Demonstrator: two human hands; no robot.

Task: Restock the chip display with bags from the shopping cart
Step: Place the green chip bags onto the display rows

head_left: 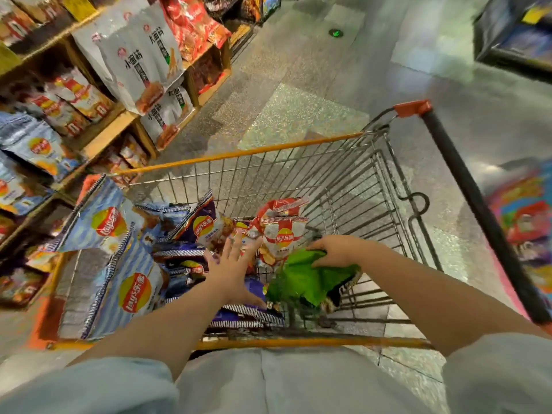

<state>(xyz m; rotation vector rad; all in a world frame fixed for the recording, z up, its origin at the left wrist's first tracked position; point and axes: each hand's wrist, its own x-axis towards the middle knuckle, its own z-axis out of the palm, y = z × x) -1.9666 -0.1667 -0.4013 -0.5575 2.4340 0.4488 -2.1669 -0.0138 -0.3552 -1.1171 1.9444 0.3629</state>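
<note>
Wooden display shelves (101, 135) of chip bags stand at left beside the wire shopping cart (343, 180), where the left hand (231, 264) spreads flat-fingered over purple Lay's bags (206, 225) and the right hand (334, 249) grips a green bag (304, 279).

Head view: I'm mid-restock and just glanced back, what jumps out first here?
The shopping cart fills the middle, its left side heaped with blue striped chip bags. The right hand grips a bright green bag near the cart's centre, while the left hand reaches open over purple bags. Wooden snack shelves line the left.
</note>
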